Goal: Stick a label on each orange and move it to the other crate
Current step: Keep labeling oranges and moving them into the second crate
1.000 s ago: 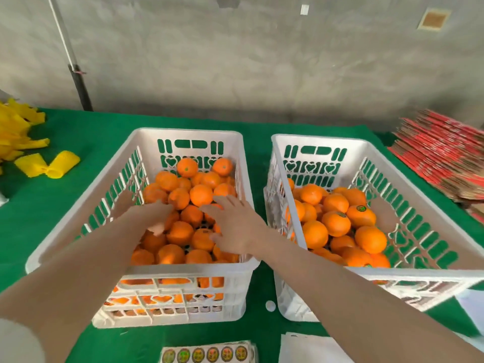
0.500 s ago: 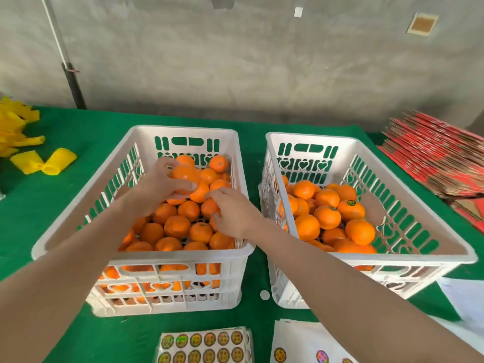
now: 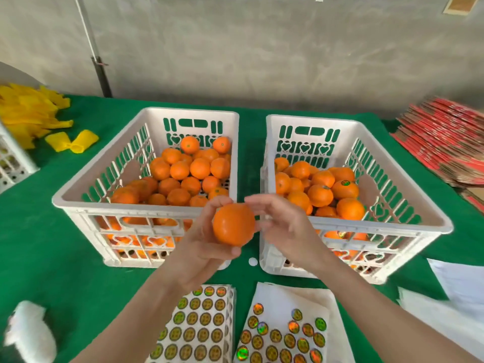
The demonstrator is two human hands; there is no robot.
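Since 0.5 s ago both hands have come out of the crate of oranges, and 1 round, glossy orange (image 3: 233, 224) now sits raised in the left hand (image 3: 201, 247). Its fingers (image 3: 217, 204) curl over the top of that orange and its thumb presses up from underneath, clamping the fruit. Just right of the orange, the right hand (image 3: 284, 227) is blurred, with its fingers (image 3: 258, 201) spread apart and lightly bent; whether 1 fingertip touches the peel cannot be told.

Behind and left of the orange stands a white slotted plastic crate (image 3: 78, 199) heaped with unlabelled oranges. Behind and right of it stands a matching 2nd crate (image 3: 408, 221), where some of the oranges carry small round labels. Below the orange, nearest the camera, 2 white sheets of round labels lie side by side, a full sheet (image 3: 199, 323) and a part-used sheet (image 3: 285, 334). All of this rests on a green cloth (image 3: 52, 258).
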